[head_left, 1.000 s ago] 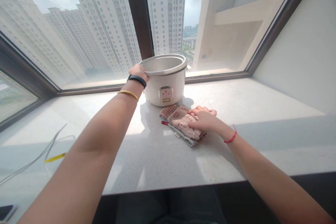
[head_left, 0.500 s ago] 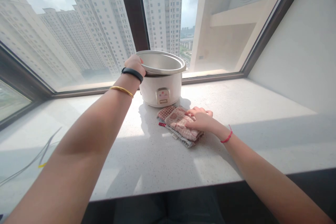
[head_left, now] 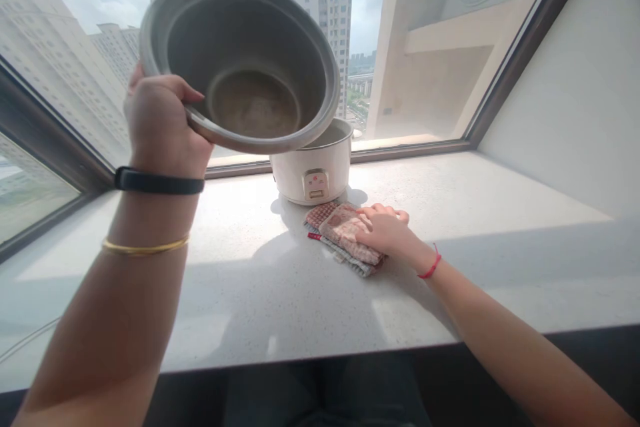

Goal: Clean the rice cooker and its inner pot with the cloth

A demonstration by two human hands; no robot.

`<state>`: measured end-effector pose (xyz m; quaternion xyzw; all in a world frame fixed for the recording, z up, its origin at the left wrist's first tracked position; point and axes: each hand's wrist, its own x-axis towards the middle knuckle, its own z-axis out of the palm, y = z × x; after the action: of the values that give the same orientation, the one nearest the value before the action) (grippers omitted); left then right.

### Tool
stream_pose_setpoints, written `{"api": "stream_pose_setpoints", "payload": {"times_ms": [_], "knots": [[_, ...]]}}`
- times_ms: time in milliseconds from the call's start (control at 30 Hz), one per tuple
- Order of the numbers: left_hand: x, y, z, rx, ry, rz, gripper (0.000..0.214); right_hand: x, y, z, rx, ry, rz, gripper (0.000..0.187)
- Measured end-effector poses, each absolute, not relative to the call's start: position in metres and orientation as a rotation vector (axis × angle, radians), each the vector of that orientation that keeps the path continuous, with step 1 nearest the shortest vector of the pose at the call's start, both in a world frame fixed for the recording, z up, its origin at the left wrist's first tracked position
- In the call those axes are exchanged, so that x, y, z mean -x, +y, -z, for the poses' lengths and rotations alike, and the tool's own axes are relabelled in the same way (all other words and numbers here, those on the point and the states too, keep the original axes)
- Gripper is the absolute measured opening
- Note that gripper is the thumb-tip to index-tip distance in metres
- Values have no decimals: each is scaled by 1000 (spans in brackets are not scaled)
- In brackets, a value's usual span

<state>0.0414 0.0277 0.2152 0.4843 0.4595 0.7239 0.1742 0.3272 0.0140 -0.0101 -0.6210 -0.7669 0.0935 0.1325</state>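
Observation:
My left hand is closed on the rim of a grey metal rice cooker inner pot, thumb over the edge. The pot is held up in the air and tilted, its inside facing me, with a dull, stained-looking bottom. Behind and below it stands the white rice cooker body, lidless, its front panel facing me and part of its opening hidden by the pot. My right hand rests on a small stack of folded patterned cloths, thumb and fingers apart. The cloths lie just in front of the cooker.
The pale speckled window ledge carries all of this, its front edge close to me. Window glass and a dark frame rise behind the cooker. A white wall bounds the right side. A thin cable lies at the far left.
My left hand has lifted the inner pot out of the cooker body, bringing it up, left and nearer, and tilting it towards me. My right hand stays on the cloths.

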Motion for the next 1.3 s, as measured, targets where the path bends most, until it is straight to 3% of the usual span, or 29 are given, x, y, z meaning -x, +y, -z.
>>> {"api": "stream_pose_setpoints", "payload": {"times_ms": [167, 367, 633, 900, 1133, 1300], "knots": [[-23, -88, -144, -1275, 1629, -2002, 69, -306, 3, 10, 1678, -2350, -279, 75], [-27, -124, -89, -1045, 1726, -1915, 62, -289, -4, 8, 1727, -2412, -168, 52], [-49, -112, -35, -900, 1432, -2161, 58, -302, -36, -15, 1689, -1980, -153, 53], [-67, -115, -19, -1046, 1393, -2121, 60, -263, -78, -41, 1247, -1987, 246, 57], [-81, -116, -20, -1188, 1345, -2087, 58, -221, -47, -13, 1151, -2365, 388, 59], [-81, -118, -17, -1212, 1329, -2090, 54, -222, -32, -1, 959, -2604, 115, 57]]}}
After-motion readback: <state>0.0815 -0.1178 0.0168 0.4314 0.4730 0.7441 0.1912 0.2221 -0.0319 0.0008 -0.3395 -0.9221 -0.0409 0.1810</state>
